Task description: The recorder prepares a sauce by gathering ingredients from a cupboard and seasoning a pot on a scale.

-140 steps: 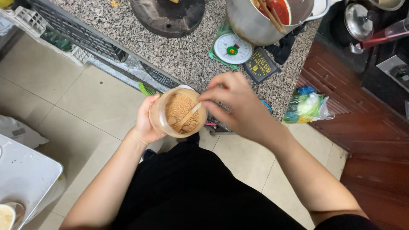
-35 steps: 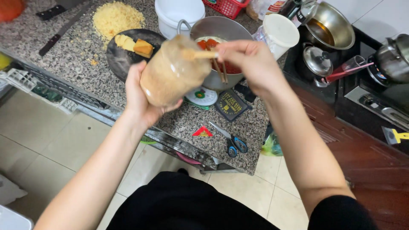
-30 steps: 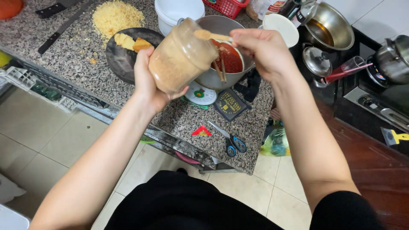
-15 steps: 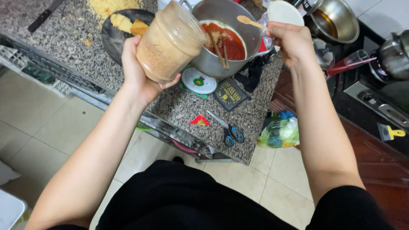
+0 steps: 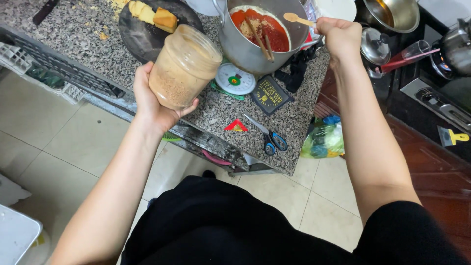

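- left hand (image 5: 156, 105) wraps around the lower half of a clear jar (image 5: 184, 66) of tan powder, palm under the base, fingers curled up the near side; the jar tilts with its open mouth up and to the right, held in the air over the near edge of the granite counter (image 5: 83, 44).
- right hand (image 5: 341, 37) is closed in a fist on the handle of a small wooden spoon (image 5: 298, 18), bowl pointing left, poised over the right rim of the metal pot (image 5: 245, 46); that puts the scoop right above the sauce.
- the pot holds a red sauce (image 5: 260, 27) with a pale patch of powder lying on top and two wooden sticks (image 5: 260, 39) leaning inside, likely for stirring.
- whether the spoon carries any powder, i cannot tell; the bowl looks pale and flat from here.
- just near the pot, on the counter, sits a small round kitchen scale (image 5: 235, 79), and beside it a dark square packet (image 5: 270, 94).
- scissors (image 5: 267, 137) with blue handles lie near the counter's front edge, next to a small red triangular scrap (image 5: 236, 126).
- far left, a dark plate (image 5: 142, 34) carries yellow blocks of food, well apart from both hands.
- to the right, a stove (image 5: 441, 83) with pans, out of the hands' reach for now.
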